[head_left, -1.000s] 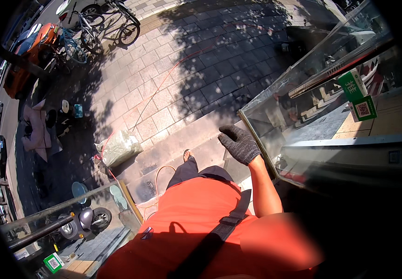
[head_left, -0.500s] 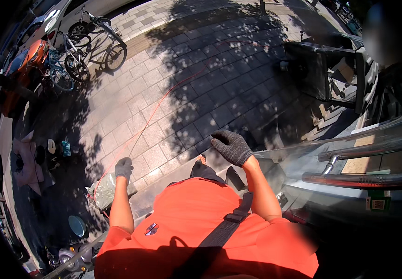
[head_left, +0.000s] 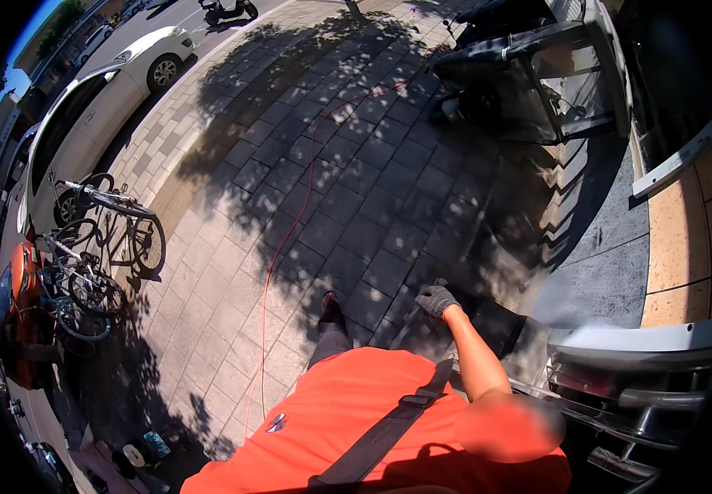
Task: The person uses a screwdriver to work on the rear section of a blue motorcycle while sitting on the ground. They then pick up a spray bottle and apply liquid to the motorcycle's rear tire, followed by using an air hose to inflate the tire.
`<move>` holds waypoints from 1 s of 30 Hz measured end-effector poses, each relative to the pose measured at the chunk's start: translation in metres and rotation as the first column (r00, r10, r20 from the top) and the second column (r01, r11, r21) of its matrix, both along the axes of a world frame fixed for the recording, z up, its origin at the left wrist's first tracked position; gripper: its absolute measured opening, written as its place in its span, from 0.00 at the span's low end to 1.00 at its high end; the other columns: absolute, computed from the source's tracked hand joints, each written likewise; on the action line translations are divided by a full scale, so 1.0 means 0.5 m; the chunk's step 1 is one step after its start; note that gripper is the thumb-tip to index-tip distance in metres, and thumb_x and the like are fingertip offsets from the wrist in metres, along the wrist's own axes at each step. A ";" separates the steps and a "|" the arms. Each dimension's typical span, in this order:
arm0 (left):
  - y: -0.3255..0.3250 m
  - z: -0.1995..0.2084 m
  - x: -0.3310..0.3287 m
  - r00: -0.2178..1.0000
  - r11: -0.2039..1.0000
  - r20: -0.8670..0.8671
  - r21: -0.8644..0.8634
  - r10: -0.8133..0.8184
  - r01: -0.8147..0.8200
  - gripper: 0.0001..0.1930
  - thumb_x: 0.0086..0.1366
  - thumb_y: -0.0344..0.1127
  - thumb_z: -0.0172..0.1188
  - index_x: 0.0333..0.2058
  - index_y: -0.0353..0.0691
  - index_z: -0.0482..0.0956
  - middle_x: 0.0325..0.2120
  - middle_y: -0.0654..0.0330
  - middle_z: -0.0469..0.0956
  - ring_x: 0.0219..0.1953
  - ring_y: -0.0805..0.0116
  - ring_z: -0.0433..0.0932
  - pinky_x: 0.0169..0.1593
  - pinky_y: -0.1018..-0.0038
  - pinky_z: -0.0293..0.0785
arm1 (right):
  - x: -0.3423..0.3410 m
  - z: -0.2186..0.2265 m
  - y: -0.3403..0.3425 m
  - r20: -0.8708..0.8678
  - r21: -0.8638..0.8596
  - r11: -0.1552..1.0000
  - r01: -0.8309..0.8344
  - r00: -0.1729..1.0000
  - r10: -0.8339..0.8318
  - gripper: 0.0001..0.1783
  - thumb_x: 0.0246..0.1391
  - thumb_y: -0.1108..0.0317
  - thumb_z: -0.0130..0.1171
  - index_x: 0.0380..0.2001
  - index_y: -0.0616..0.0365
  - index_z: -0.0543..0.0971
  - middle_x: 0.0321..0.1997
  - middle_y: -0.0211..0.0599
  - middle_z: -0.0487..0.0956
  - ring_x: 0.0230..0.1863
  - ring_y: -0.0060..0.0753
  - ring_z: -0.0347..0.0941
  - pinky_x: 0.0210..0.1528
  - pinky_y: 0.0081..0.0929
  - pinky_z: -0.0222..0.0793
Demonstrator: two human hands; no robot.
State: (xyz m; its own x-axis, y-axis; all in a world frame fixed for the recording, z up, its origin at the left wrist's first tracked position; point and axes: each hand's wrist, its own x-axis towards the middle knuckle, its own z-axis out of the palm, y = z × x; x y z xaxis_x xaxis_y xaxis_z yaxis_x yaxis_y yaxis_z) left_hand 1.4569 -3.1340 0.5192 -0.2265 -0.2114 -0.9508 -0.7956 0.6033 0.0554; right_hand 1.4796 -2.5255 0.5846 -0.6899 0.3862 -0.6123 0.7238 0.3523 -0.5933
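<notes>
My right hand, in a dark grey knitted glove, hangs ahead of my body over the shaded paving. Its fingers are loosely curled together, and nothing shows in them. Nearest to it is a dark flat shape low beside my right forearm; its kind is hard to make out. My left hand and forearm are out of view. A thin red cord lies along the paving, curving from near my left side toward the far end. One foot is stepping forward.
Bicycles stand at the left, near a white car and an orange vehicle. A dark three-wheeled cart is parked far right, beside steps. Metal rails and a glass door edge are close at right.
I have moved forward and turned left along the paving. My left hand and the grey bag near it have gone out of view. The right hand's fingers have gone from stretched to curled.
</notes>
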 end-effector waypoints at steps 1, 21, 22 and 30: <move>0.022 -0.043 -0.089 0.999 0.999 -0.014 0.008 -0.042 0.042 0.20 0.62 0.47 0.58 0.41 0.33 0.83 0.34 0.46 0.81 0.37 0.49 0.81 0.40 0.58 0.74 | -0.023 -0.060 0.028 0.115 -0.034 0.995 0.089 0.990 -0.085 0.24 0.55 0.52 0.64 0.48 0.58 0.83 0.38 0.47 0.86 0.38 0.41 0.83 0.43 0.36 0.78; 0.903 -0.207 -1.972 0.596 0.927 -0.801 0.262 0.053 0.269 0.15 0.66 0.43 0.63 0.42 0.36 0.83 0.26 0.61 0.79 0.29 0.69 0.76 0.37 0.67 0.74 | -1.024 -0.560 0.604 0.471 0.014 0.999 0.043 0.881 -0.044 0.26 0.57 0.48 0.51 0.39 0.58 0.86 0.40 0.47 0.86 0.41 0.47 0.83 0.44 0.43 0.76; 0.906 -0.222 -1.914 0.790 0.962 -0.609 0.250 0.070 0.107 0.14 0.65 0.43 0.64 0.42 0.38 0.83 0.27 0.61 0.80 0.28 0.65 0.77 0.36 0.62 0.75 | -1.075 -0.534 0.641 0.471 0.025 0.998 -0.054 0.881 0.036 0.27 0.56 0.48 0.49 0.40 0.58 0.86 0.43 0.48 0.86 0.45 0.50 0.83 0.48 0.43 0.76; 1.113 -0.333 -2.023 0.996 0.996 0.035 -0.035 -0.078 0.079 0.14 0.64 0.43 0.65 0.44 0.41 0.81 0.29 0.61 0.80 0.24 0.65 0.75 0.27 0.65 0.69 | -1.668 -0.491 1.003 0.077 0.144 0.984 0.103 0.990 -0.115 0.19 0.56 0.53 0.57 0.31 0.59 0.85 0.29 0.44 0.85 0.28 0.43 0.82 0.35 0.41 0.76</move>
State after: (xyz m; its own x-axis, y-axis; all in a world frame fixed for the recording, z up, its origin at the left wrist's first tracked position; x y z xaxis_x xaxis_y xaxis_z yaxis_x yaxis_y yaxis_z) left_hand 0.4454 -2.5774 0.3525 -0.2121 -0.2285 -0.9502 -0.7465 0.6654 0.0066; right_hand 0.6455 -2.0240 0.3391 -0.5867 0.5418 -0.6019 0.8081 0.3434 -0.4786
